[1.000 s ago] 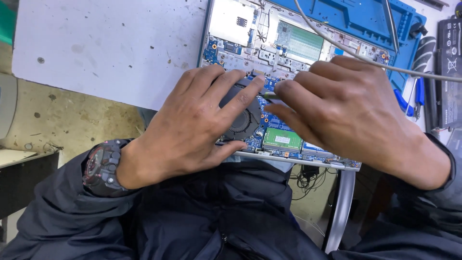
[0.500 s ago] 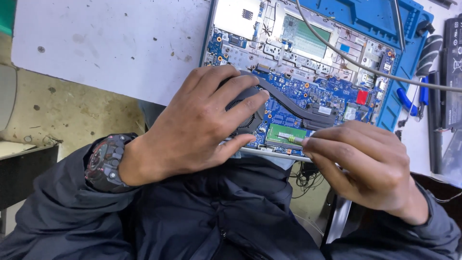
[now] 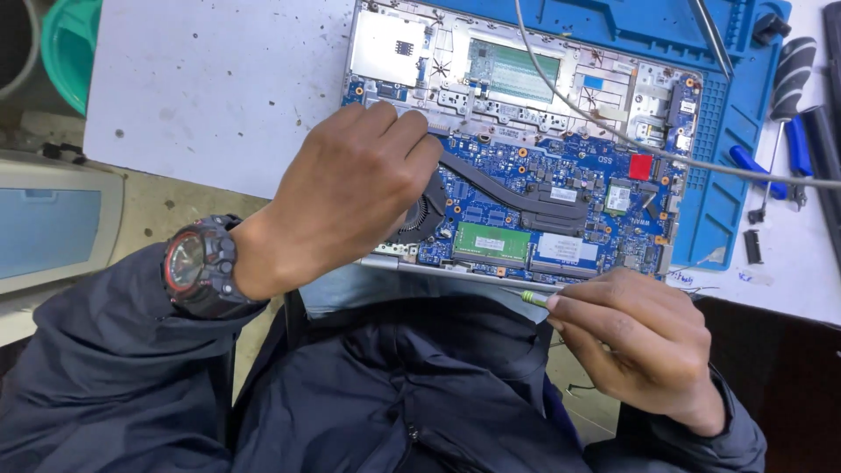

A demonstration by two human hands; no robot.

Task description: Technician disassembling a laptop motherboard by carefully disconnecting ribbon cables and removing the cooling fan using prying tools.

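An opened laptop (image 3: 543, 105) lies bottom-up on a blue work mat (image 3: 710, 210), its blue circuit board (image 3: 543, 188), black heat pipe and fan exposed. My left hand (image 3: 350, 197), with a black and red watch on the wrist, rests curled over the fan at the board's left corner, fingers bent down onto it. My right hand (image 3: 644, 342) is below the laptop's near edge, pinching a thin tool with a yellow-green tip (image 3: 533, 297) that points left just under that edge. Whether the tip touches the laptop is unclear.
A grey cable (image 3: 613, 131) crosses over the laptop to the right. Screwdrivers and blue-handled tools (image 3: 788, 131) lie on the white table (image 3: 219, 88) at the right. A green tub (image 3: 70, 44) stands at the top left, a pale boxy device (image 3: 53, 219) at the left.
My right hand has come off the board, down past the laptop's near edge, now pinching the thin tool. My left hand stayed over the fan, fingers curling more.
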